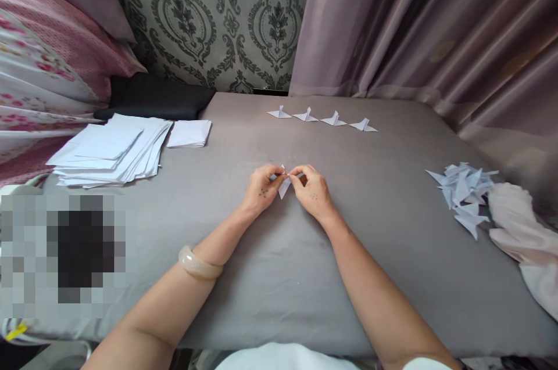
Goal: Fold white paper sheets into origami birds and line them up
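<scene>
And here, right in the middle, just over the grey-covered table (261, 306), it's a small folded piece of white paper (284, 188), one pointed end angled down toward the wearer! The left hand (264, 189) has it pinched between thumb and fingertips, and the right hand (312, 190) matches from the other side, thumb and fingers closed in tight, the two sets of fingertips almost meeting; whether the paper touches the cloth, I can't tell. A pale bangle (199, 263) sits on the left forearm. Look beyond the hands: four folded paper figures (335, 119) line up in a row toward the far edge! Out right, a heap of folded papers (466, 181) lies jumbled beside a pale, crumpled cloth (521, 222). Over on the left, a big, uneven stack of white sheets (108, 149), with a smaller, neater stack (189, 133) just beside it, and behind them a black item (161, 97) near the patterned wall (231, 15).
</scene>
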`<state>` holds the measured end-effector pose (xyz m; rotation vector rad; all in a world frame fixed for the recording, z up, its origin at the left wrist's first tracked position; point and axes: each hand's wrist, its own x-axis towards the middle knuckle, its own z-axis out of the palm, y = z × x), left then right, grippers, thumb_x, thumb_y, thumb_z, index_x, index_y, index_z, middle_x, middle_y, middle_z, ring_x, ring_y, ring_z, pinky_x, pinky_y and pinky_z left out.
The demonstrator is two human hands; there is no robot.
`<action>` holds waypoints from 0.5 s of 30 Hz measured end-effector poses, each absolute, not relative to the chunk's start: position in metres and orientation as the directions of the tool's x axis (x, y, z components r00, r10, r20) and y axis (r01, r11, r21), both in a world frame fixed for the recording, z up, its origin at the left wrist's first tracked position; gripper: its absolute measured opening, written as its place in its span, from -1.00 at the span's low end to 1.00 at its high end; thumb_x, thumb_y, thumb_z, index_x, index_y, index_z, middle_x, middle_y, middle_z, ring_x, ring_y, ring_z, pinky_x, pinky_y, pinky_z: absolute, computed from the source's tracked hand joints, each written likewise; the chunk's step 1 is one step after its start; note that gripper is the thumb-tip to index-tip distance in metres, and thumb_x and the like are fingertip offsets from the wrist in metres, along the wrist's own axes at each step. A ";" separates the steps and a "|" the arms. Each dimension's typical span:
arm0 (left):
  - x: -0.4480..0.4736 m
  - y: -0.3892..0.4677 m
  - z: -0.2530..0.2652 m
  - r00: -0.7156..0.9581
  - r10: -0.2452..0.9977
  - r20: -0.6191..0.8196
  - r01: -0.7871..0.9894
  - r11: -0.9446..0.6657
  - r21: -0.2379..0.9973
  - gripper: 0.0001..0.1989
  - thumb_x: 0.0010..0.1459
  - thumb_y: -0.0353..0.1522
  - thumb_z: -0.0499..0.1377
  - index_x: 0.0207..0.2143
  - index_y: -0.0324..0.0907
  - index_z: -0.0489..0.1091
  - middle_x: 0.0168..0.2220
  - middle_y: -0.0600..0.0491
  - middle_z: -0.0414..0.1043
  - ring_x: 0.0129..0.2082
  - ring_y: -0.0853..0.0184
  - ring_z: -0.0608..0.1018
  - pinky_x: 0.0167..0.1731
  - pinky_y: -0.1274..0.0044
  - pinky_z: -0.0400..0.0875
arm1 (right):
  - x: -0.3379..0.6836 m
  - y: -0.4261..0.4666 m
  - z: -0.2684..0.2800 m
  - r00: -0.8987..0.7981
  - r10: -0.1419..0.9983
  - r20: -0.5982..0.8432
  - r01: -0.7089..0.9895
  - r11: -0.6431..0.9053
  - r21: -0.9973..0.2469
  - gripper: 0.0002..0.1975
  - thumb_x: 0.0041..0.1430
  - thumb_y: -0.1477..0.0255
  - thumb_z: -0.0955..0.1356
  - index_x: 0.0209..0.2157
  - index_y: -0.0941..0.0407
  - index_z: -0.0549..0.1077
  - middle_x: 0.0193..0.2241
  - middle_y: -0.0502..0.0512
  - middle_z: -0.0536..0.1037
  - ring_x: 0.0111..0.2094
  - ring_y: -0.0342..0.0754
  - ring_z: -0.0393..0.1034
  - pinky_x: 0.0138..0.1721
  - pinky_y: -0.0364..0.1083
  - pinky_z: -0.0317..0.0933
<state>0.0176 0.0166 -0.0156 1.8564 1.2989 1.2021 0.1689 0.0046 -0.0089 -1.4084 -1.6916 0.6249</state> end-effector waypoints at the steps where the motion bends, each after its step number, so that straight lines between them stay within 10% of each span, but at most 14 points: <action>1: 0.018 0.016 -0.015 0.126 0.927 0.355 0.425 -0.373 0.825 -0.92 0.11 -0.38 0.18 -0.39 -0.19 0.47 -0.36 0.01 0.55 -0.36 0.35 0.54 -0.32 0.57 0.38 | 0.169 0.005 -0.009 -0.009 0.966 0.257 0.520 0.224 -0.825 -0.89 0.12 0.36 0.31 -0.34 0.08 0.43 -0.35 0.04 0.52 -0.49 -0.15 0.36 -0.34 -0.11 0.24; 15: 0.018 0.012 -0.007 0.149 0.946 0.287 0.428 -0.323 0.844 -0.88 0.15 -0.35 0.15 -0.32 -0.20 0.45 -0.34 0.00 0.52 -0.35 0.36 0.52 -0.32 0.57 0.37 | 0.169 0.006 -0.006 -0.044 0.955 0.294 0.485 0.278 -0.829 -0.87 0.16 0.37 0.28 -0.40 0.09 0.42 -0.39 0.00 0.47 -0.46 -0.16 0.35 -0.34 -0.14 0.21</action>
